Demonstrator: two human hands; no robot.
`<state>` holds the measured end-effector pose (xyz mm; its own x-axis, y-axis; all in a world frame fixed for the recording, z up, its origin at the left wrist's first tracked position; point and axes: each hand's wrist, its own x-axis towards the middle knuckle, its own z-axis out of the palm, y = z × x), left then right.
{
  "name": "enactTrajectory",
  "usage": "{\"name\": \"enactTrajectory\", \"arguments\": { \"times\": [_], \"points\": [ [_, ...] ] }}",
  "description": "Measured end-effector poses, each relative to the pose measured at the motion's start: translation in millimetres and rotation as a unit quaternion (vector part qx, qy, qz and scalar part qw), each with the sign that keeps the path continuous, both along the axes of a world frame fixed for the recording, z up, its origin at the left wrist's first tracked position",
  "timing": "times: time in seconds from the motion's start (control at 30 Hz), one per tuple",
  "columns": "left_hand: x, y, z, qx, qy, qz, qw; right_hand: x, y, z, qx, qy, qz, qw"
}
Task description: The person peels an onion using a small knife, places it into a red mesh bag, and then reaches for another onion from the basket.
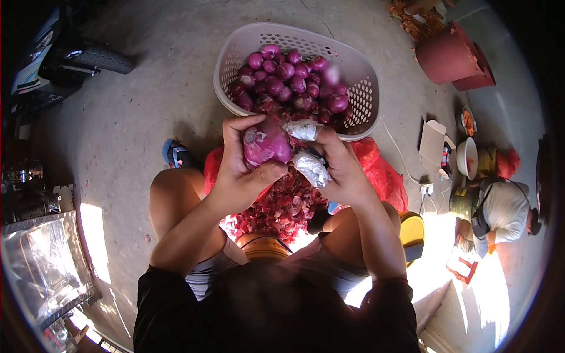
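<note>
The wearer's black shirt point(259, 315) lay nearest the camera, filling the bottom middle of the view. At the far left, a motorbike tyre point(106, 59) stood on the concrete floor. Nearer the middle, the left hand point(234, 169) held a purple onion point(266, 143), its fingers curled round the far side and its thumb closed over the near side. The onion was raised in front of the basket point(353, 54), where many glossy onions point(285, 71) lay heaped; below it spread a pile of loose skins point(285, 206). Peeling seemed to be the step in hand. The right hand point(341, 170) came up beside the onion, thumb and forefinger bent toward it, each tip in a silvery wrap point(312, 167). Those tips looked slightly parted; whether they pinched a skin flap or a tool could not be told. The next move appeared to call for a steady left hold while the right fingertips worked at the skin. Farther right lay red bagging point(385, 182), and another person in a pale top point(509, 206).
</note>
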<state>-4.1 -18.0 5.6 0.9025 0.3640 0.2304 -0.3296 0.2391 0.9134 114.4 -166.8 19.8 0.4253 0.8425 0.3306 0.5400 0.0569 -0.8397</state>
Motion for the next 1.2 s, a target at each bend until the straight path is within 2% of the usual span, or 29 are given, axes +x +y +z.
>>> {"name": "enactTrajectory", "arguments": {
  "times": [0.1,0.2,0.3,0.4,0.53,0.73,1.1,1.2],
  "points": [
    [0.4,-0.5,2.9,-0.012,-0.006,-0.006,1.000,2.6,3.5,-4.5,0.020,-0.066,-0.026,0.997],
    [0.4,0.7,6.4,0.005,-0.027,-0.012,1.000,6.5,2.6,1.8,0.010,0.011,-0.034,0.999],
    [1.0,1.4,9.5,0.003,-0.026,-0.011,1.000,6.4,1.1,-3.9,0.061,0.036,-0.047,0.996],
    [1.7,3.1,7.0,0.002,-0.020,-0.008,1.000,6.9,-9.1,-7.2,0.006,0.017,0.000,1.000],
    [4.1,3.9,5.3,0.027,-0.041,-0.002,0.999,1.9,-6.9,-3.3,-0.035,-0.009,0.005,0.999],
    [4.5,3.6,2.8,0.048,-0.041,0.001,0.998,0.9,-9.4,10.0,-0.094,0.030,0.015,0.995],
    [3.0,4.4,1.4,0.057,-0.033,0.008,0.998,2.9,-2.4,-1.1,-0.018,-0.016,0.001,1.000],
    [3.2,4.0,-0.3,0.055,-0.039,0.010,0.998,0.3,-0.7,0.0,0.002,0.010,0.002,1.000]
  ]
}}
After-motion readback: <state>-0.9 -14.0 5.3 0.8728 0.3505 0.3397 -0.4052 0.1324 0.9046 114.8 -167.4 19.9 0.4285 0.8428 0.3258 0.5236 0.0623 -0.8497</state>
